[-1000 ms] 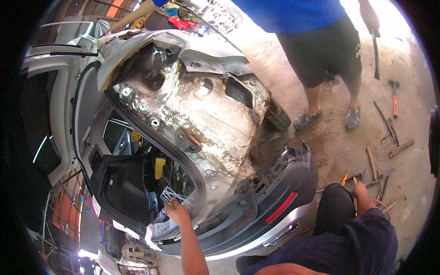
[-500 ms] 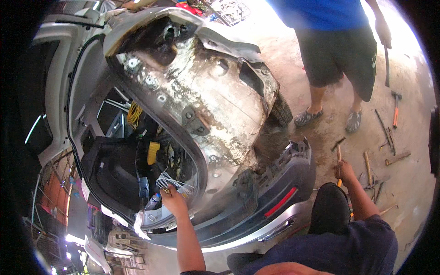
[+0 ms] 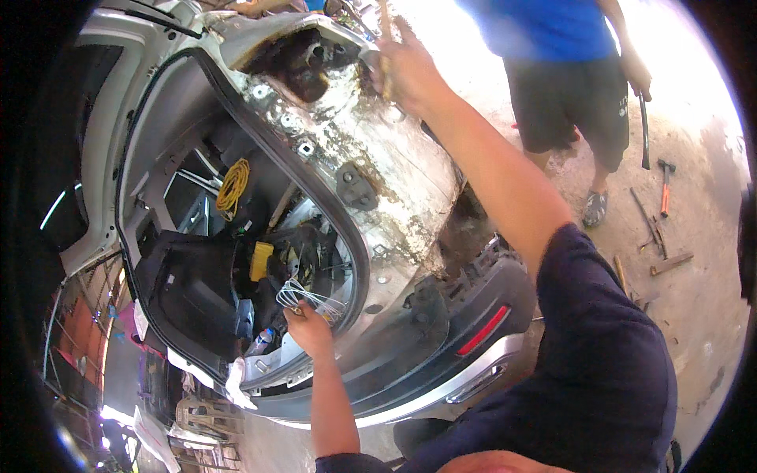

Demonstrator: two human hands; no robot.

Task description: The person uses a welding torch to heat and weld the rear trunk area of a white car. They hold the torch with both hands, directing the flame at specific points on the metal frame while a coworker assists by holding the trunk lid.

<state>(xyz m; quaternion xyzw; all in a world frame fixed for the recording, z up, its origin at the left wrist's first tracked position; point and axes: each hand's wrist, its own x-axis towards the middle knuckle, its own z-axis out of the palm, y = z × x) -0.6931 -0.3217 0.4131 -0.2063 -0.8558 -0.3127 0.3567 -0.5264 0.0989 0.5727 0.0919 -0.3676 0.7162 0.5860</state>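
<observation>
My left hand (image 3: 309, 329) is closed around a loose bundle of thin whitish wire (image 3: 293, 295) at the lower edge of a car's rear opening. My right hand (image 3: 408, 71) is raised over the upper part of the bare, scraped body panel (image 3: 371, 229), fingers wrapped round the wooden handle of a hammer (image 3: 384, 24). The hammer's head does not show clearly. Below the panel sits the grey rear bumper (image 3: 426, 359) with a red reflector (image 3: 482, 331).
Inside the car lie a coiled yellow cable (image 3: 233, 189), a yellow block (image 3: 261, 261) and a plastic bottle (image 3: 260, 341). A person in a blue shirt (image 3: 544, 27) stands beyond, holding a dark bar (image 3: 645, 134). An orange-handled hammer (image 3: 665, 189) and several tools lie on the floor (image 3: 694, 299).
My right hand has swung from low on the right up over the panel, carrying the hammer. The left hand keeps hold of the wire. The view has shifted slightly.
</observation>
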